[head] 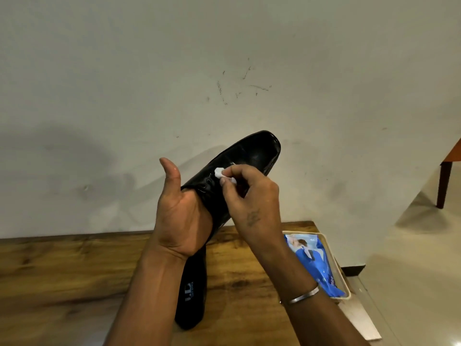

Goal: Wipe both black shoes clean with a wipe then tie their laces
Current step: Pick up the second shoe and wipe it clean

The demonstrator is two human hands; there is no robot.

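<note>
Pale wall (224,58) behind, wooden table (62,270) beneath | raised shoe (252,153) held off it, toe up, so its top faces the fingers | right hand (252,196) pinches crumpled wipe (219,173) against eyelets (207,182) | left hand (182,221) grips heel end, thumb up, other fingers hidden | second shoe (192,295) below wrists, wipes pack (314,263) in tray (348,293) rightward

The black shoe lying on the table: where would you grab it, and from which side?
Likely the near end of the shoe on the table: its opening faces up, insole showing, so fingers can slip inside from above with the thumb on the outer wall. Come from the near side; the left hand and the held shoe hang over its far end.
</note>
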